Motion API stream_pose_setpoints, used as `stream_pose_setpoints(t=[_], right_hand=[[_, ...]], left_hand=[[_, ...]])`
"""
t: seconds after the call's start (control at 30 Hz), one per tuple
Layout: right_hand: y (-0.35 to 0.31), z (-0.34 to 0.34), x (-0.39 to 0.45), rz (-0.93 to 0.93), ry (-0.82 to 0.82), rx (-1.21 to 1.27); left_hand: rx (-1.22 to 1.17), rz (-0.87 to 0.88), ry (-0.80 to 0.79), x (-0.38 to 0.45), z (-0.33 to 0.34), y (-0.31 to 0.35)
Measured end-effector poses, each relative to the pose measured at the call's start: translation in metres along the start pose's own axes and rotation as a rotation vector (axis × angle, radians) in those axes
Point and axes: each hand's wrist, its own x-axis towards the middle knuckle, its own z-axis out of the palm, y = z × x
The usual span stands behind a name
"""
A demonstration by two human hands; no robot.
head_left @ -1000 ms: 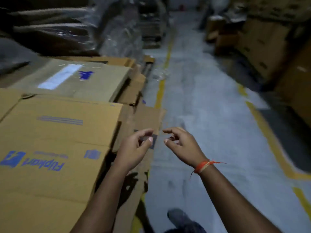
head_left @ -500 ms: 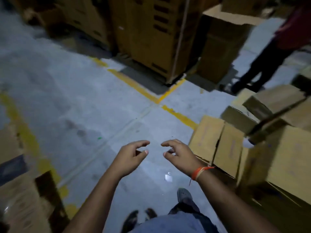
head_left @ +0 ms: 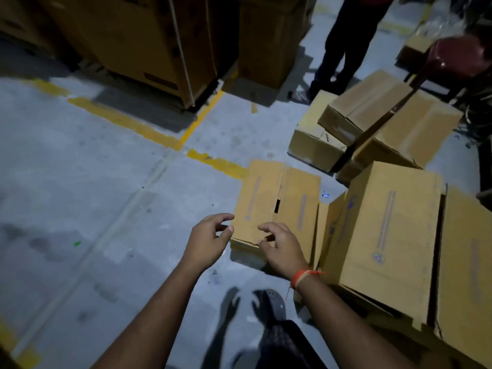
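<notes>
So box [head_left: 277, 198] points long-axis fwd; L hand [head_left: 210, 241], R hand [head_left: 282, 249] loosely curled, empty.

a maroon chair [head_left: 458, 55] stands behind tumbled cartons [head_left: 415, 129] by yellow lines [head_left: 125, 121].

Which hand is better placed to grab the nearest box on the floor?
Right, probably. The right hand is over the near edge of the box, fingers curled toward it. The left hand is beside its left corner, over the floor.
</notes>
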Motion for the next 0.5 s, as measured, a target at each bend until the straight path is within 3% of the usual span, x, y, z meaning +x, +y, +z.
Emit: stream_pose_setpoints(t=[0.27, 0.5], right_hand=[[0.183, 0.039, 0.16, 0.43, 0.245, 0.061], [0.327, 0.059, 0.216, 0.687, 0.291, -0.113]], left_hand=[[0.22, -0.078, -0.007, 0.188, 0.184, -0.101], [0.584, -0.307, 0.005, 0.262, 0.287, -0.222]])
